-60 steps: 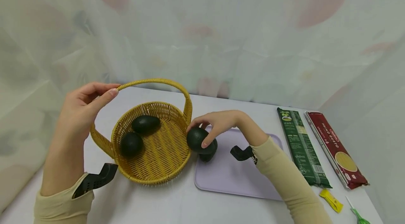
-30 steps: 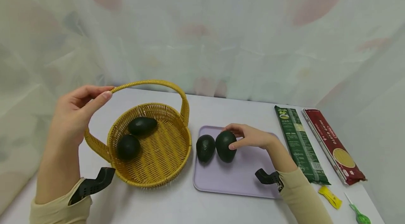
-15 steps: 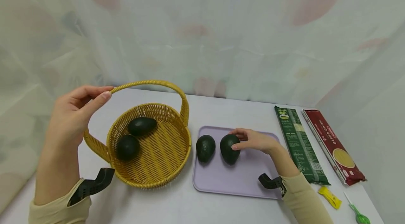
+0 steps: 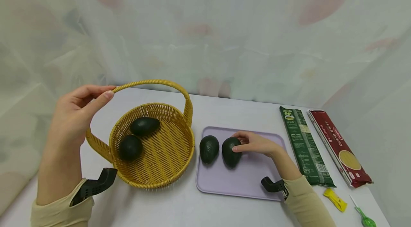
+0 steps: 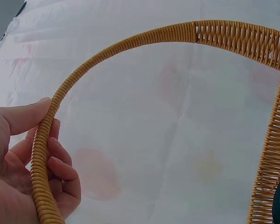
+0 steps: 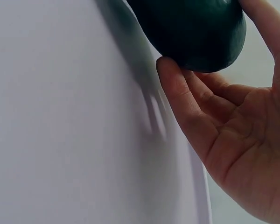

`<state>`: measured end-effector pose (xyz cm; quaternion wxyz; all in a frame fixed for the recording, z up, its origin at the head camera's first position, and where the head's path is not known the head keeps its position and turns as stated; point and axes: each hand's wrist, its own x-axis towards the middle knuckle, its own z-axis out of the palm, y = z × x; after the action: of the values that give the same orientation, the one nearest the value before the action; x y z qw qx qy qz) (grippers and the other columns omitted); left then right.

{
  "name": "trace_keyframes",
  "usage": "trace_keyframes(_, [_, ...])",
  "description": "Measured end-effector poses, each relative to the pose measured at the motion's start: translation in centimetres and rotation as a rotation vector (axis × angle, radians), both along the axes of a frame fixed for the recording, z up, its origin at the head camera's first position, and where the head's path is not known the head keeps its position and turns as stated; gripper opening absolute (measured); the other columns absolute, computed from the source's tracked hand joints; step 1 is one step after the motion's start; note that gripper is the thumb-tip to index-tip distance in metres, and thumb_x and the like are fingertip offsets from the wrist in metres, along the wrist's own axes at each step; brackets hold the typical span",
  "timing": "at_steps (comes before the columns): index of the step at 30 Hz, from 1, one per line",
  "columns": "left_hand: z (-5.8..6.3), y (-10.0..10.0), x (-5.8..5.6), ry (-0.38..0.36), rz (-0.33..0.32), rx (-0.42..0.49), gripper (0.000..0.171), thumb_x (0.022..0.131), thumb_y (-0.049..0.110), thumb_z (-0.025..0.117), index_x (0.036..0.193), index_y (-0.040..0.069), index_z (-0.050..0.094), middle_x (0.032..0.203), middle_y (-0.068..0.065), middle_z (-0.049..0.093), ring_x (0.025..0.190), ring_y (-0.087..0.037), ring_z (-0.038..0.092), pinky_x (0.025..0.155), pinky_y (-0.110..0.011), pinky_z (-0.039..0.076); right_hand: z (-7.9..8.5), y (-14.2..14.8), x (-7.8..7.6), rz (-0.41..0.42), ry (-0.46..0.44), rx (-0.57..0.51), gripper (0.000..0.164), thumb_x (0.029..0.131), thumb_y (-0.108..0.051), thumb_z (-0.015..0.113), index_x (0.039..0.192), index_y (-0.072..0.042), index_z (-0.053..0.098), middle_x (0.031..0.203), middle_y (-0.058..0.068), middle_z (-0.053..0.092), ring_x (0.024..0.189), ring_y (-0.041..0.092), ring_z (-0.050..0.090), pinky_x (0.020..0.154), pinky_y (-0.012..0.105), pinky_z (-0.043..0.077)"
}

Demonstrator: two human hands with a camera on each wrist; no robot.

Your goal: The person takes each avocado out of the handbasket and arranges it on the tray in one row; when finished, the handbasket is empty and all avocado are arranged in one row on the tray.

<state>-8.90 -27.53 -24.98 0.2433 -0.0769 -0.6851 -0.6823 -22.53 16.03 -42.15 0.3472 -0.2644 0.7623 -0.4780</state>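
My left hand (image 4: 75, 114) pinches the arched handle (image 4: 154, 82) of a yellow wicker basket (image 4: 167, 164); the left wrist view shows thumb and fingers around the handle (image 5: 116, 49). Inside the basket lie two dark green avocados, one lengthwise (image 4: 144, 126) and one end-on (image 4: 130, 148). To the right, a lilac tray (image 4: 237, 182) carries another avocado (image 4: 209, 149) near its left side. Just beside that one, my right hand (image 4: 255, 144) holds a further avocado (image 4: 231, 153) between thumb and fingers. In the right wrist view, fingertips touch the underside of this avocado (image 6: 196, 32).
Right of the tray lie a green spaghetti packet (image 4: 306, 148) and a red spaghetti packet (image 4: 340, 148). Nearer the front are a small yellow wrapped piece (image 4: 335, 199) and a green item with a white stick (image 4: 366, 217). A pale curtain (image 4: 224, 41) hangs behind the table.
My right hand has carried its avocado rightward from beside the basket's rim, past the other avocado on the tray, then slightly back left. The left hand keeps its hold on the handle.
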Motion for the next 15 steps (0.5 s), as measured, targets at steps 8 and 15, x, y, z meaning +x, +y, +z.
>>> trace_keyframes(8, [0.07,0.04,-0.03,-0.004,0.011,-0.003,0.012,0.088,-0.005,0.067,0.099,-0.004,0.072,0.098,-0.006,0.073,0.090,-0.016,0.058,0.077,-0.018,0.046,-0.03,-0.44,0.18,-0.047,-0.013,0.031,0.053,0.087,-0.032,0.074,0.127,-0.003,0.054,0.100,0.009,0.063,0.085,0.022,0.059,0.073,0.034,0.051])
trace_keyframes(15, [0.07,0.05,0.01,0.001,0.000,0.006,0.012,0.088,-0.005,0.066,0.099,-0.004,0.072,0.098,-0.006,0.073,0.089,-0.016,0.058,0.077,-0.018,0.046,-0.10,-0.82,0.33,-0.028,0.028,0.046,0.050,0.089,-0.032,0.073,0.125,-0.002,0.055,0.098,0.008,0.064,0.082,0.020,0.060,0.071,0.033,0.051])
